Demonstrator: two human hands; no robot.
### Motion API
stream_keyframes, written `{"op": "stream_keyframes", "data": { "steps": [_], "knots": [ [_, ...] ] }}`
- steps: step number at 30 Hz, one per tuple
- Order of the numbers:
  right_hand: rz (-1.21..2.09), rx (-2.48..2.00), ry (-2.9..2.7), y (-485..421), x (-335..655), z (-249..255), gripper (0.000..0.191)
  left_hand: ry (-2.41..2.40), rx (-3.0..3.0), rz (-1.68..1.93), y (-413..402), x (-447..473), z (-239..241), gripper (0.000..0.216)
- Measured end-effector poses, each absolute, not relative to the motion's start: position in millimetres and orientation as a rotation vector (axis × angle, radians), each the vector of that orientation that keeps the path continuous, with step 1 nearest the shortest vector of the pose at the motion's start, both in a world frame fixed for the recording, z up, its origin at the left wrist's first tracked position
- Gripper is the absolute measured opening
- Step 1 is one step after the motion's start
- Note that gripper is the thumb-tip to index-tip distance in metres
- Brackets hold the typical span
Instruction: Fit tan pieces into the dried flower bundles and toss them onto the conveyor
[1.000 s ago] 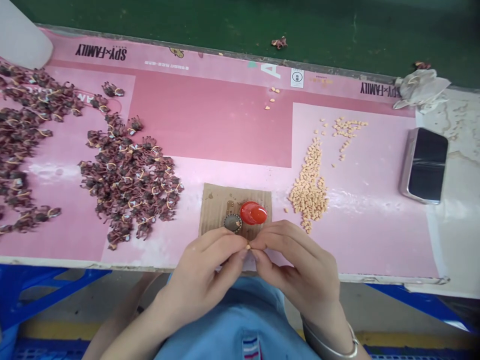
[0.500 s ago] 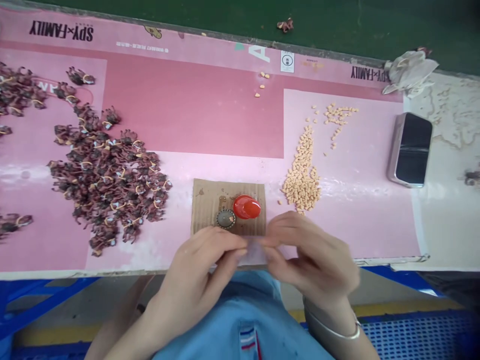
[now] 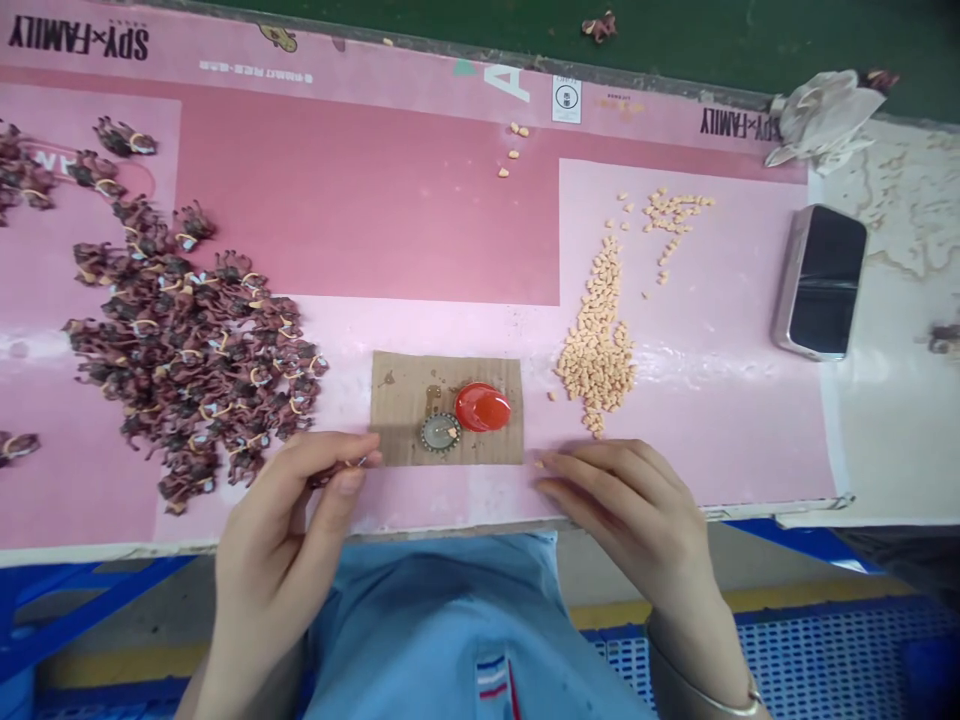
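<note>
Between the thumb and fingers of my left hand is a small dark-brown figurine, mostly hidden by the fingers. My right hand pinches a tiny beige piece at its fingertips. Between the two hands lies a cardboard piece. On it stand a red rounded container and a bottle cap, hollow side up, with a little beige bit inside. A large pile of brown figurines lies left of the cardboard, and a heap of beige pieces lies to its right.
A phone-like device rests at the right of the pink-covered table. Crumpled white plastic is at the far right. A few beige pieces lie farther back, and one figurine lies on the green surface beyond.
My hands have moved apart from in front of the cardboard, left hand leftward and right hand slightly rightward. A figurine now shows in my left fingers. The whole view has shifted slightly.
</note>
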State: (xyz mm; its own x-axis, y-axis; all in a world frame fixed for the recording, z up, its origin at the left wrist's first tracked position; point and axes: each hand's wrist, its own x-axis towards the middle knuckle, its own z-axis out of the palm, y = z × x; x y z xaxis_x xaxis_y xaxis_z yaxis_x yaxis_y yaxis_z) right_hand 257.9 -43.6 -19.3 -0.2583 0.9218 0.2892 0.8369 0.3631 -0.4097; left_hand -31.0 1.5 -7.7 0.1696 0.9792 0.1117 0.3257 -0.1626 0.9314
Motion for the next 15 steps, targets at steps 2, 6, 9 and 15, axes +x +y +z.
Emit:
{"op": "stream_keyframes", "data": {
  "steps": [2,6,9,15],
  "knots": [
    [0.210,-1.513,-2.163,-44,254,-22,0.015,1.229,1.649,0.993,1,-28,-6,0.041],
    [0.142,-1.553,-2.225,-37,247,-19,0.011,1.160,1.692,0.961,0,-21,0,0.041],
    [0.231,-1.500,-2.193,-30,238,-9,0.016,1.090,1.738,0.877,0,-12,6,0.035],
    [0.562,-1.146,-1.924,-27,211,8,0.021,0.880,1.482,0.762,4,8,10,0.009]
  ]
}}
